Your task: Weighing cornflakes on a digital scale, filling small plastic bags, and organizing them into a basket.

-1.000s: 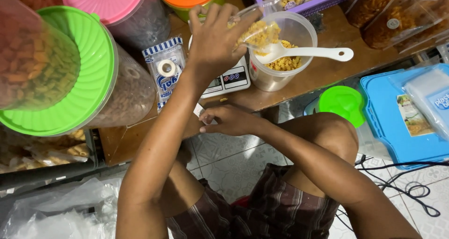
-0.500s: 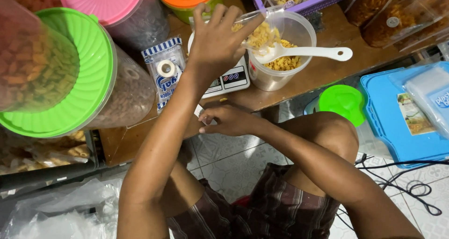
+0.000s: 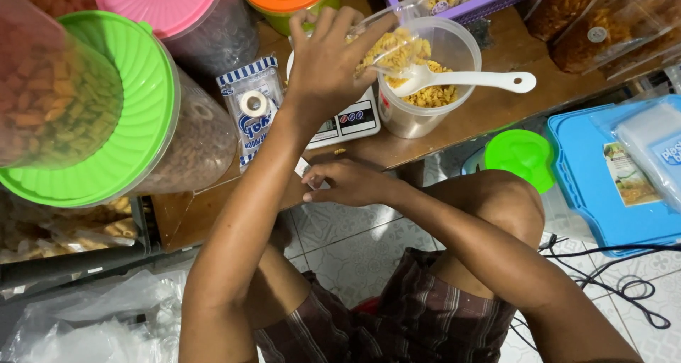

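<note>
Pretty evenly lit from overhead, soft shadows under the table edge. Glare is seen on the green lid [image 3: 135, 107]; edges are stretched, slightly blurred.

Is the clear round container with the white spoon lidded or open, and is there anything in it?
Open and partly filled: the clear round container has no lid, a white spoon lies across its rim, and yellow snack pieces sit inside.

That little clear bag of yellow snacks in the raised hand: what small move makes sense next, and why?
Probably lower the clear bag onto the white scale. The left hand holds it, part-filled, just above the scale beside the tub, where the spoon rests; the right hand waits at the table edge.
</note>
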